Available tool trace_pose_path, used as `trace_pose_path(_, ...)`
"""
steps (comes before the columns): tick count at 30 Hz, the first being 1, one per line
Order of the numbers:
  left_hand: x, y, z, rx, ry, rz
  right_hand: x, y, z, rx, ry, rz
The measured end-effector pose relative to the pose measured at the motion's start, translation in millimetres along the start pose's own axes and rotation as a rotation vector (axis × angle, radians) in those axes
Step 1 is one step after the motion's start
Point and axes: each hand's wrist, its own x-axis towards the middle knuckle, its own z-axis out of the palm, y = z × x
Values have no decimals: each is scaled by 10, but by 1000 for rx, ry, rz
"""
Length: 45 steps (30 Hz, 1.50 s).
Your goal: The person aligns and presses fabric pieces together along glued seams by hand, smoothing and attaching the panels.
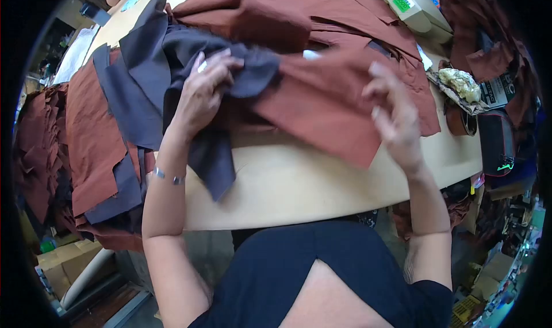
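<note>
The left hand (206, 89) curls over dark blue-grey woven fabric (257, 78), left of centre on the pale, smooth desk (287, 187); whether it grips, I cannot tell. The blurred right hand (395, 112), fingers parted and seemingly released, is beside 1 rust-brown cloth panel (328, 109).

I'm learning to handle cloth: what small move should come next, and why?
Perhaps close the right hand on the rust-coloured cloth: that hand, though blurred, looks open at the piece's right side, while the left hand is at the dark cloth.
</note>
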Motion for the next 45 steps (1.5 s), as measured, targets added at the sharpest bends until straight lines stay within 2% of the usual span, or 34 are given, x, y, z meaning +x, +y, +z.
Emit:
trace_pose_path(1,-135,-1,-7,-22,-78,-34,-219,28,42,14,-120,83)
trace_pose_path(4,-404,73,-139,49,-212,-97,-477,-298,-14,162,-527,623)
trace_pose_path(6,-461,188,-278,124,-282,-134,-373,-352,-61,-18,-451,406)
trace_pose_path(9,-416,555,-325,420,-241,-15,-37,-313,-28,-281,-337,177)
trace_pose_path(11,-365,753,-241,318,-239,111,191,-158,186,-403,-276,-22)
trace_pose_path(13,-399,945,-23,277,-302,105,394,13,502,-467,-268,-26)
trace_pose_path(16,-515,832,255,324,-214,179,511,284,982,-507,-152,-116)
trace_pose_path(18,-544,794,251,258,-206,223,551,352,1064,-415,-226,-99)
trace_pose_path(20,-586,763,168,165,-266,172,509,353,1083,-304,-219,-144)
trace_pose_path(25,-524,808,-93,-120,-386,-54,314,330,1097,-326,-136,-265)
trace_pose_path(26,-434,853,-119,-190,-438,-187,309,330,1096,-334,-106,-295)
trace_pose_path(29,-370,902,186,194,-297,-333,324,375,1139,-345,-90,-317)
trace_pose_path(32,-431,806,382,251,-91,-286,311,281,1029,-291,-203,-137)
trace_pose_path(33,-465,753,437,275,-3,-255,229,298,1029,-257,-205,-150)
trace_pose_path(35,-548,645,485,182,-74,-237,249,356,1016,-211,-164,-247)
trace_pose_path(40,-535,550,438,65,-179,-160,340,265,872,-145,-229,-83)
trace_pose_path(43,-522,558,412,96,-228,-165,508,305,916,-187,-98,-123)
trace_pose_path(45,-536,533,451,92,-196,-155,661,295,924,-4,-166,100)
